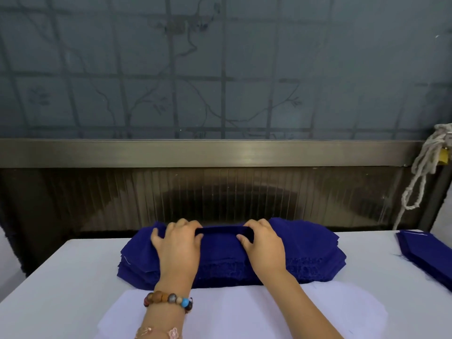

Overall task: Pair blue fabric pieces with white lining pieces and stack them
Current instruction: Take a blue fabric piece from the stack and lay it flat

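I see the left hand [178,243] and right hand [264,243] on top of the stack of blue fabric pieces [313,245] at the table's [61,277] far edge. Each hand's fingers curl around one end of a dark blue strip [223,231] lying across the stack. The white lining pieces [244,311] lie just in front of the stack.

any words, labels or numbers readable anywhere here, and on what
None: no readable text anywhere.
The stack of blue fabric pieces, the white lining pieces, the bead bracelet and the brass padlock show no lettering; the window glass bears only a branch pattern.
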The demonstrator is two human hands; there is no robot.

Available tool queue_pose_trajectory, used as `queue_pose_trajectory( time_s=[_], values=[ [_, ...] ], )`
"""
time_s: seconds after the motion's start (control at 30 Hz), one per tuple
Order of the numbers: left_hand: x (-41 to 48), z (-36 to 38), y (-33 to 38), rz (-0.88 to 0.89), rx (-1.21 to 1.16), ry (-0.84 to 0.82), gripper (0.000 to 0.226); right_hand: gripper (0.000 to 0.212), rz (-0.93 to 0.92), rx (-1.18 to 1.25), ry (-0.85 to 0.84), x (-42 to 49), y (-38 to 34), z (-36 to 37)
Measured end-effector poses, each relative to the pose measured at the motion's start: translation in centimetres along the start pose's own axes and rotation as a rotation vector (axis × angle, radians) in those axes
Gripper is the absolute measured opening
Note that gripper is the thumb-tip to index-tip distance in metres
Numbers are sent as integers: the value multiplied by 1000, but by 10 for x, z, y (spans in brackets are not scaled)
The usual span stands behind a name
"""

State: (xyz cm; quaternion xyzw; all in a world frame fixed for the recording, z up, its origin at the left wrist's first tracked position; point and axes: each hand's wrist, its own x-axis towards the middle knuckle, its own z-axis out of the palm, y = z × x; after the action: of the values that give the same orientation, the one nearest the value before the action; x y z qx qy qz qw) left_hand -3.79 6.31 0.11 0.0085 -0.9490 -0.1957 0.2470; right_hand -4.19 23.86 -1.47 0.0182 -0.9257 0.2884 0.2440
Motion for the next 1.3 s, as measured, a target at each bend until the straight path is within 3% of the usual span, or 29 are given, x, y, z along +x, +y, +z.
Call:
queue_pose_trajectory(
  time_s=[0.2,0.37,0.57,0.73,0.87,0.97,1.13,1.3],
  values=[
    [11,-15,-28,-167,35,-61,19,24,52,-106,-287,20,22,-45],
    [13,-21,-44,-240,53,-71,21,27,143,-216,-371,31,61,-82],
    [13,-29,-60,-385,19,-50,18,22,341,-246,-285,33,112,-104],
    [14,-33,-66,-421,-176,-45,22,23,499,-39,-183,26,133,-103],
    [14,-34,-70,-362,-372,89,16,22,488,-3,-92,20,131,-95],
    [12,-33,-77,-429,-512,53,29,27,475,-20,-62,17,128,-93],
    [12,-25,-92,-548,-532,52,29,25,463,-37,-20,13,126,-89],
    [10,-22,-91,-529,-531,162,28,17,415,-45,49,8,123,-85]
  ],
)
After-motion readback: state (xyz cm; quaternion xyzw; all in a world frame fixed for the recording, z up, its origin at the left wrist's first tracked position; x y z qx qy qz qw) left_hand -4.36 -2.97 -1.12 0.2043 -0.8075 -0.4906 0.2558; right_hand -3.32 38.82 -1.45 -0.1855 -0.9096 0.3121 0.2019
